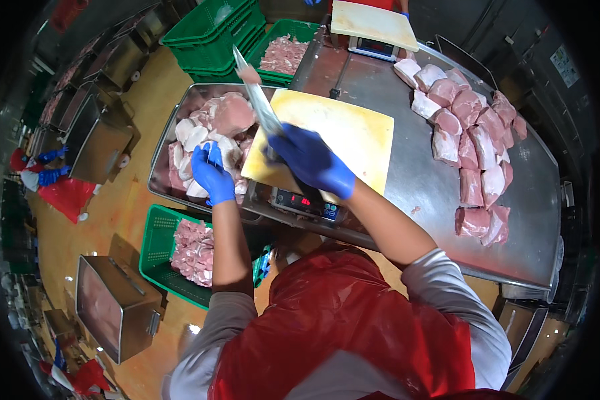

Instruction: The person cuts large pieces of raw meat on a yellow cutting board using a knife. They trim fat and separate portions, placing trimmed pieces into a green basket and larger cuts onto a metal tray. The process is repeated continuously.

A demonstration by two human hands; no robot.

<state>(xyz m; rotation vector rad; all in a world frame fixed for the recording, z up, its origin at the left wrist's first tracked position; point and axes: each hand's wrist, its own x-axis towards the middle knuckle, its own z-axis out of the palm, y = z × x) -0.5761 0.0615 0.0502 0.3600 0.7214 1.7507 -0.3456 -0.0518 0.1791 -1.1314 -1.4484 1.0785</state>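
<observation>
My right hand (pixel 317 160), in a blue glove, is closed round the handle of a knife (pixel 265 110). The long blade points up and to the far left, over the edge of a yellowed white cutting board (pixel 353 133). A small pink scrap of meat (pixel 249 75) shows against the blade near its tip. My left hand (pixel 213 177), also gloved in blue, is over a steel bin (pixel 161 157) full of raw meat chunks. Its fingers are apart, with the tips at a pale piece of meat (pixel 230 152); nothing shows as gripped in them.
A scale (pixel 303 202) with a lit display sits under the board's near edge. Many meat blocks (pixel 470 143) lie on the steel table (pixel 413 193). A green crate (pixel 155 247) of trimmings stands below left, stacked green crates (pixel 210 40) beyond. Another person's gloved hand (pixel 405 13) shows opposite.
</observation>
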